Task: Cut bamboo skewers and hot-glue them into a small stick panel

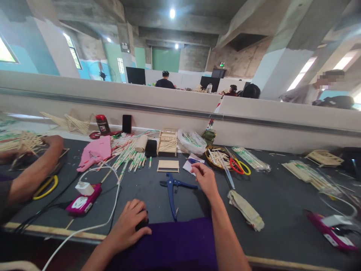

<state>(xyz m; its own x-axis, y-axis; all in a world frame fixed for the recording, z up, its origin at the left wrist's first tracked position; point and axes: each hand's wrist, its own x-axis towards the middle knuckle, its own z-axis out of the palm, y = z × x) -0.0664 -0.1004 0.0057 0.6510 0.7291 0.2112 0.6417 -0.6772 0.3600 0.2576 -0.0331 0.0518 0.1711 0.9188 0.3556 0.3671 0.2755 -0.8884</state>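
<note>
My left hand (pixel 131 222) rests at the front of the dark table, its fingers curled around a small black object (pixel 141 224) that is mostly hidden. Beside it a purple cloth (pixel 180 241) hangs over the front edge. My right hand (pixel 205 177) is raised over the table with thumb and fingertips pinched together; what they hold, if anything, is too small to make out. Just beyond those fingertips a blue pen (pixel 194 160) lies on white paper (pixel 187 166). Between my hands lies a blue plier-like cutter (pixel 170 186), its handles spread. A small wooden stick panel (pixel 168 166) is behind it.
Behind are a wooden stick frame (pixel 167 145), bundled chopsticks (pixel 135 150) and a basket of stick pieces (pixel 218 158) with red-and-yellow-handled scissors (pixel 239 165). A glove (pixel 245 209) lies right. A power strip (pixel 84 199) with cables sits left, near a co-worker's arm (pixel 36 169).
</note>
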